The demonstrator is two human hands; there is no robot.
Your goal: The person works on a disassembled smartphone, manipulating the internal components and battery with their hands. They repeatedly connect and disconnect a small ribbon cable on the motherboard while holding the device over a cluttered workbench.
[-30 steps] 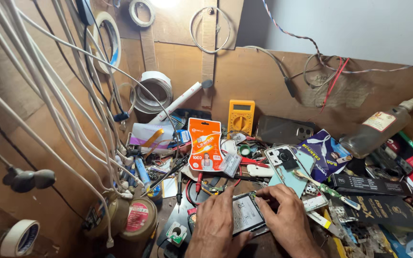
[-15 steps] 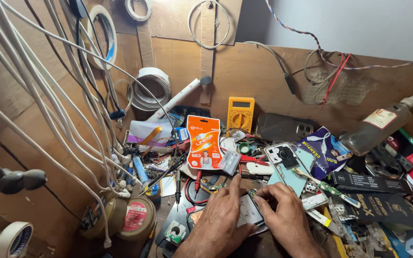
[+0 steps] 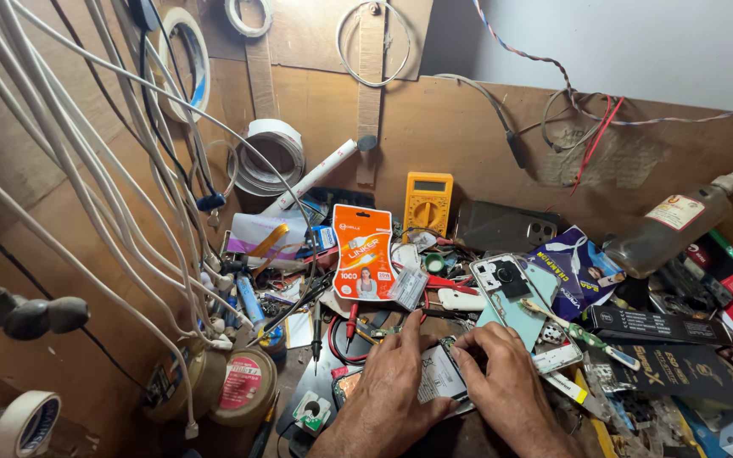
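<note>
Opened phone (image 3: 441,376) lies low on the bench between your hands, long axis running away from you. Your left hand (image 3: 392,382) presses its left edge, fingers curled; your right hand (image 3: 502,377) pinches its upper right corner. Since a second ago both have shifted slightly. An orange blister pack (image 3: 365,252) stands just beyond.

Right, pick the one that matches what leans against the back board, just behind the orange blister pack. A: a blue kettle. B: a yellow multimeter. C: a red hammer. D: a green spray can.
B: a yellow multimeter stands propped against the wooden back board, just up and right of the orange blister pack; no hammer, spray can or kettle shows there.
</note>
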